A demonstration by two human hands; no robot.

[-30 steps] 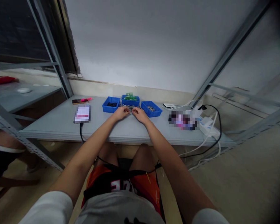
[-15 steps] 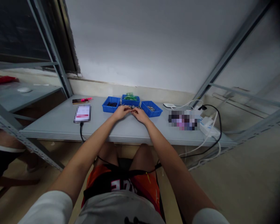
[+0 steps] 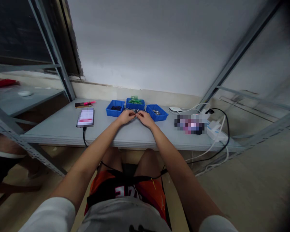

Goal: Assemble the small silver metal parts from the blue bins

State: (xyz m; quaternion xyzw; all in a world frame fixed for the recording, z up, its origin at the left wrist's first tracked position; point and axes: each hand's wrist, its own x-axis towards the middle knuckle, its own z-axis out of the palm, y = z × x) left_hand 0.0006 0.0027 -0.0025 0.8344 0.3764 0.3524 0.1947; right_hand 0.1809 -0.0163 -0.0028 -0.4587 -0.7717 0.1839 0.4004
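Observation:
My left hand [image 3: 126, 116] and my right hand [image 3: 145, 118] meet over the grey table, fingertips pinched close together. What they hold between them is too small to make out. Just behind the fingers lies a pile of small metallic pieces [image 3: 134, 110], partly hidden by my hands. A blue bin [image 3: 115, 113] with dark small parts stands beyond my left hand. Another blue bin [image 3: 160, 118], holding silvery pin-like parts, is beside my right hand. At the back, a third blue bin [image 3: 135, 105] contains green pieces [image 3: 135, 101].
A phone with a lit screen [image 3: 85, 117] lies left on a cable, with a pink-topped item [image 3: 88, 103] behind it. To the right are a blurred-out device [image 3: 190, 124], a white power strip [image 3: 217, 131] and loose cables. Metal shelf posts flank the table [image 3: 135, 137]. Another person's leg shows at left.
My fingers have shifted slightly at the fingertips, with the left hand's fingers a little lower. The bins and the phone stay where they were.

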